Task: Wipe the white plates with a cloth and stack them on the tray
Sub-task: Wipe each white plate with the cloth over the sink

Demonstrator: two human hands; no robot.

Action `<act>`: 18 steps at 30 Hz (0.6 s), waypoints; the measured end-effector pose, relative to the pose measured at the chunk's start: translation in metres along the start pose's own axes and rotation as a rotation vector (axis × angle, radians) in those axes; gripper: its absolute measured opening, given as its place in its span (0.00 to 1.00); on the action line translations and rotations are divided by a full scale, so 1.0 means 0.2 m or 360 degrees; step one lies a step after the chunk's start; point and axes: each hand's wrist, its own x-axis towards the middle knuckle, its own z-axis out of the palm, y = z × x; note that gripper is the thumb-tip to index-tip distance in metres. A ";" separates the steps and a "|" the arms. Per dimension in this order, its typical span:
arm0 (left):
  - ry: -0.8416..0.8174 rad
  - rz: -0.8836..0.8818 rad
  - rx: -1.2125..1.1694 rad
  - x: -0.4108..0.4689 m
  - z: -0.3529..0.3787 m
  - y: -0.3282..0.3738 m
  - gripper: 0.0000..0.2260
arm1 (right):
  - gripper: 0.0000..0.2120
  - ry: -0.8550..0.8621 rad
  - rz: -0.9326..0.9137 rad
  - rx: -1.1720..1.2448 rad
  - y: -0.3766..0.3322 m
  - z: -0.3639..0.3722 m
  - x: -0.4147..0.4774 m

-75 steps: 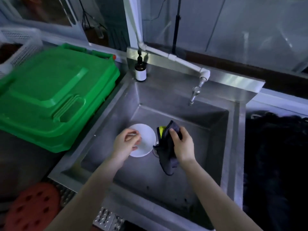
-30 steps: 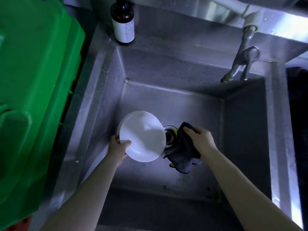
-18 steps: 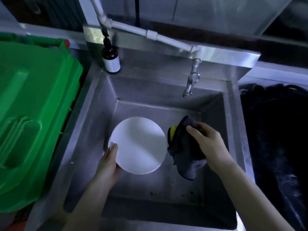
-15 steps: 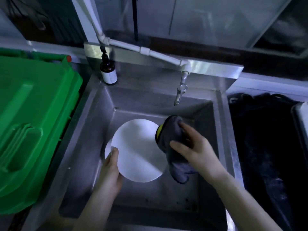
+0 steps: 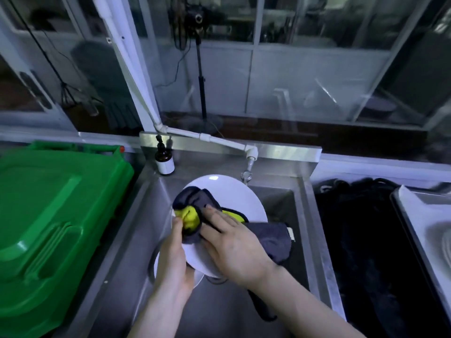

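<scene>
Over the steel sink point(image 5: 314, 228) I hold a white plate point(image 5: 229, 191) tilted up towards me. My left hand point(image 5: 173, 264) grips its lower left rim, thumb on the face. My right hand point(image 5: 234, 245) presses a dark grey cloth with a yellow side point(image 5: 271, 240) flat against the plate's face, fingers straight. Part of the cloth hangs off the plate's right edge. Below my left hand shows the rim of a second white plate point(image 5: 198, 279), mostly hidden.
A large green plastic bin lid point(image 5: 48, 215) fills the left. A brown pump bottle point(image 5: 164, 162) stands at the sink's back left corner, and the tap point(image 5: 249, 167) hangs over the back. At the right lie dark fabric point(image 5: 361, 240) and a pale tray edge point(image 5: 427, 228).
The plate has come up out of the sink basin and tilted towards me. My right hand has moved from beside the plate onto its face, pressing the cloth against it.
</scene>
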 end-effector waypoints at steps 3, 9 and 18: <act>0.0007 0.0088 0.0036 -0.04 0.03 -0.02 0.15 | 0.14 0.0148 0.0276 -0.0099 0.09 -0.10 0.15; 0.0020 0.0286 -0.0044 -0.08 0.04 0.15 0.17 | 0.13 -0.0007 0.0427 -0.0065 0.26 -0.29 -0.04; -0.0121 -0.0176 -0.0191 -0.09 0.15 0.15 0.28 | 0.13 0.0030 -0.0109 0.0276 0.01 -0.18 -0.02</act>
